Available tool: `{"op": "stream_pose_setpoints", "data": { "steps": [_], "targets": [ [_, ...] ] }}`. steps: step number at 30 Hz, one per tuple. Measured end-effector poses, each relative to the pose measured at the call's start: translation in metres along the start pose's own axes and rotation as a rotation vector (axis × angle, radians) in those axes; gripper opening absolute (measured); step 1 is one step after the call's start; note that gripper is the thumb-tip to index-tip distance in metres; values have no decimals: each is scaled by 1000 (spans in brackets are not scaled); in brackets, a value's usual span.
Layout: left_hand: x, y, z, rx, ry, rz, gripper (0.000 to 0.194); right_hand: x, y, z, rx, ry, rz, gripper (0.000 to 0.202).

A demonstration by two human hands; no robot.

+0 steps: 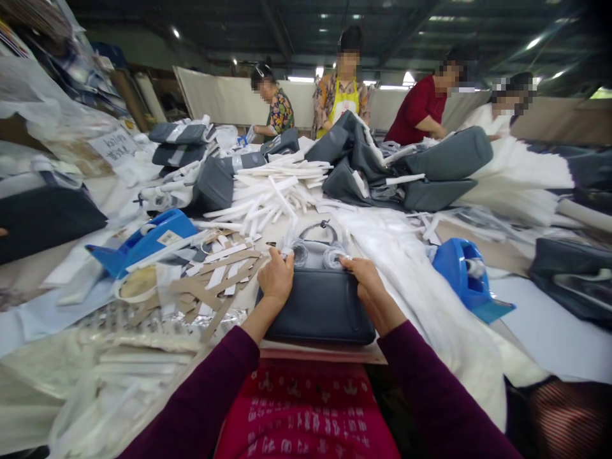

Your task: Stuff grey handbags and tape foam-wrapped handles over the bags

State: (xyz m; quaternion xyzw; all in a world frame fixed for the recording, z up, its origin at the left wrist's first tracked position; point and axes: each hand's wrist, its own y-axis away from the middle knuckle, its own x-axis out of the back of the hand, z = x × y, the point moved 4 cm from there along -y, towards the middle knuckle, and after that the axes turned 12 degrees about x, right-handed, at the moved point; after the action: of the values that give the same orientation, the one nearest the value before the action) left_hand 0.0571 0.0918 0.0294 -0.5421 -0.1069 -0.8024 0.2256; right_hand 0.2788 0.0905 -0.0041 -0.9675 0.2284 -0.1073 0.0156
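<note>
A dark navy handbag (319,306) stands at the front edge of the table, close to my body. Its thin dark handle (321,224) arches up behind the top edge, with rings wrapped in clear plastic (333,256) on either side. At the upper left corner, the fingers of my left hand (277,277) are closed on the bag beside the plastic wrapping. My right hand (371,287) pinches the upper right corner, its thumb and fingertips by the other wrapped ring. The exact grip under the fingers is partly hidden.
Blue tape dispensers (143,242) stand left and right (461,274). Cardboard and paper strips (217,274) lie left of the bag, white foam sheeting (411,274) right. White rolls (272,191) and grey bags (435,156) are piled ahead. Several people work across the table.
</note>
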Motion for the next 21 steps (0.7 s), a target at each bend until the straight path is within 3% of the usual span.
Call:
{"op": "stream_pose_setpoints", "data": {
  "steps": [5,10,14,16,18,21],
  "targets": [
    [-1,0,0,-15,27,37,37,-2,0,-3,19,128,15,24],
    [7,11,2,-121,62,263,28,-3,16,-16,166,361,100,31],
    [6,27,11,-488,22,392,17,-3,29,-31,265,475,124,19],
    [1,37,17,-769,3,336,17,-4,36,-39,368,540,150,21],
    [-6,45,20,-1003,-21,242,21,-10,44,-48,581,640,110,37],
    [-10,48,21,-1123,-21,166,26,-24,50,-57,852,799,-64,56]
  ]
}}
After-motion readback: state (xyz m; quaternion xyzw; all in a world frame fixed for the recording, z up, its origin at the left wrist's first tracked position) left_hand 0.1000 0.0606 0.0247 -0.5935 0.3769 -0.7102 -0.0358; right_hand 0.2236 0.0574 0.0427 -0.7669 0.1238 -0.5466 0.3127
